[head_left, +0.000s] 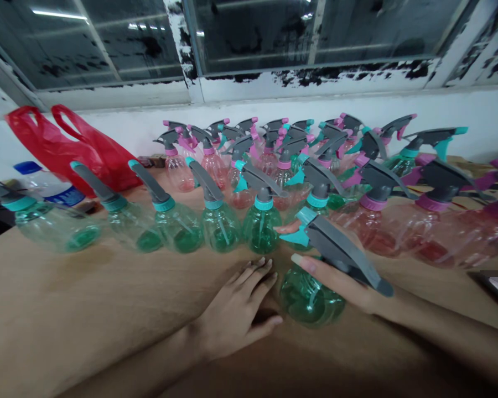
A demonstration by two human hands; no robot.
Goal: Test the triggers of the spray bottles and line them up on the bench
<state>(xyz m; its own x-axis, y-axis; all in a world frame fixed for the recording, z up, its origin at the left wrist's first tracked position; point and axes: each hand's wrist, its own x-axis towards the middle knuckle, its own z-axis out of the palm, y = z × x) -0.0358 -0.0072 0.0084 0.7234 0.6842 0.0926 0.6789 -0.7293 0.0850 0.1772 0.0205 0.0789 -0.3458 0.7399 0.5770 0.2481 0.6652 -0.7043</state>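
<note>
A single head-worn camera is looking forward and down over a table (87, 315) from the person's own side. It is hanging close above the left hand (238, 318) and the right hand (351, 291), which are taking up the lower middle, while the forearms (161, 356) are coming in from below and from the right. Farther off, spray bottles (263, 229) are shrinking row by row toward a white wall (448, 119); windows (315, 33) are closing the top. The view is spreading wide, the outermost bottles tilting outward.
</note>
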